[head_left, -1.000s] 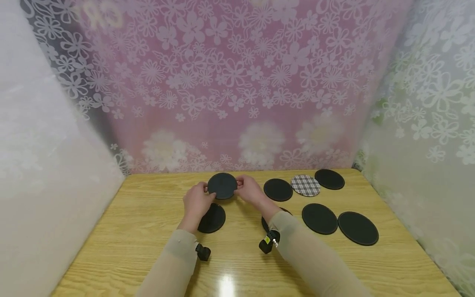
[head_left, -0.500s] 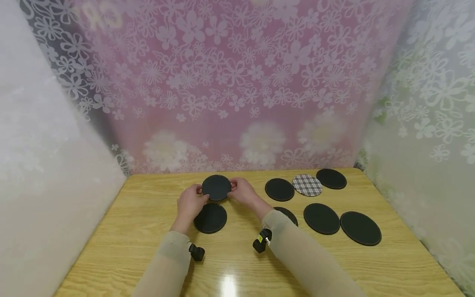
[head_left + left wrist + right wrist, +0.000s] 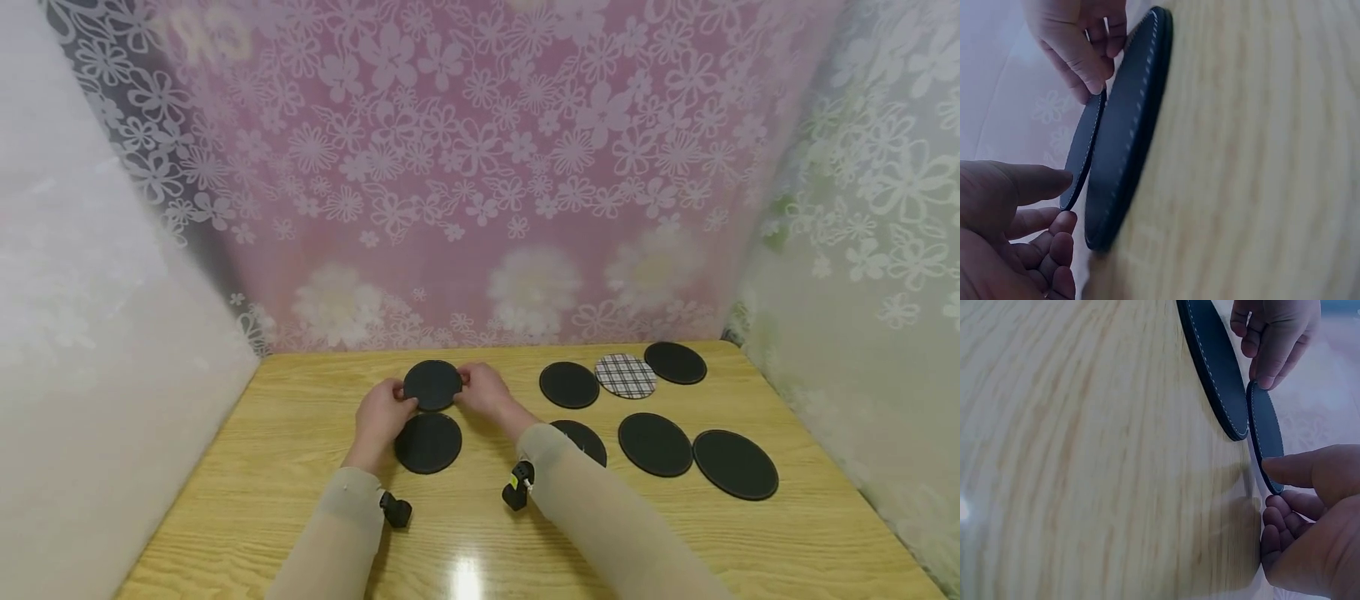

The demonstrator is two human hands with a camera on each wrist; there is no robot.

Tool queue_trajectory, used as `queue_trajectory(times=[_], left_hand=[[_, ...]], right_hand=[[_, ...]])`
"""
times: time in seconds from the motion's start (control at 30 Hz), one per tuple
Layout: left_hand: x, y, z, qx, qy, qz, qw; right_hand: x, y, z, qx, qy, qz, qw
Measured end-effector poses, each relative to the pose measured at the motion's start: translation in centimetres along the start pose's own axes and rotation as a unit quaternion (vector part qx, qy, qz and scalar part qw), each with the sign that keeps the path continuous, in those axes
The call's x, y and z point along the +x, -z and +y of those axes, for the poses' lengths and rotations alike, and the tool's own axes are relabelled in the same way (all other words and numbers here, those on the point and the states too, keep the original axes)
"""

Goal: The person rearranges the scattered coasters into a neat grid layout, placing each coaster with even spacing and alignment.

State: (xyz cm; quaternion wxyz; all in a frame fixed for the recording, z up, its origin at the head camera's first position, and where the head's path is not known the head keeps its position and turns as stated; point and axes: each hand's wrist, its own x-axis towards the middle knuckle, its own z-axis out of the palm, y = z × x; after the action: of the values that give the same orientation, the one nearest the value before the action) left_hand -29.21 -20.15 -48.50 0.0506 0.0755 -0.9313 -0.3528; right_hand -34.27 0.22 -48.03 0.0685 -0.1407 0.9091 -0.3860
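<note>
A flat, round black disc with pale edge stitching [image 3: 432, 385] has shifted slightly left and lower since the earlier frame. It sits between the left hand [image 3: 378, 415] and right hand [image 3: 484, 392], whose fingers pinch its opposite edges. Just nearer than those fingers, another round black disc [image 3: 428, 443] lies on the yellowish wood-grain table [image 3: 300, 467].

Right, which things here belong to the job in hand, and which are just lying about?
In the job:
held stitched black coaster, pinched by left hand and right hand
probably the near stitched black coaster just this side of it

Apparently lying about:
plaid coaster
five black coasters further right
</note>
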Motion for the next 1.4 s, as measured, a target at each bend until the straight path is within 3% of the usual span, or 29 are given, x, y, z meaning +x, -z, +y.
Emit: queue_trajectory(times=[0.33, 0.57, 0.77, 0.93, 1.17, 1.4], left_hand=[[0.4, -0.1, -0.5, 0.023, 0.013, -0.008, 0.9996], [3.3, -2.6, -4.1, 0.041, -0.006, 0.006, 0.9991], [5.1, -3.9, -6.4, 0.044, -0.007, 0.003, 0.999], [4.5, -3.1, -5.5, 0.051, -0.014, 0.0, 0.9986], [0.4, 0.1, -0.8, 0.047, -0.006, -0.013, 0.9988], [0.1, 0.2, -0.7, 0.057, -0.011, -0.011, 0.9983]], right_hand=[[-0.1, -0.1, -0.3, -0.032, 0.001, -0.014, 0.999], [0.1, 0.1, 0.1, -0.078, 0.025, -0.033, 0.996], [0.1, 0.2, 0.0, -0.083, 0.038, -0.043, 0.995], [0.0, 0.3, -0.2, -0.082, 0.039, -0.041, 0.995], [-0.2, 0.5, -0.4, -0.09, 0.033, -0.052, 0.994], [-0.1, 0.4, -0.3, -0.092, 0.033, -0.057, 0.994]])
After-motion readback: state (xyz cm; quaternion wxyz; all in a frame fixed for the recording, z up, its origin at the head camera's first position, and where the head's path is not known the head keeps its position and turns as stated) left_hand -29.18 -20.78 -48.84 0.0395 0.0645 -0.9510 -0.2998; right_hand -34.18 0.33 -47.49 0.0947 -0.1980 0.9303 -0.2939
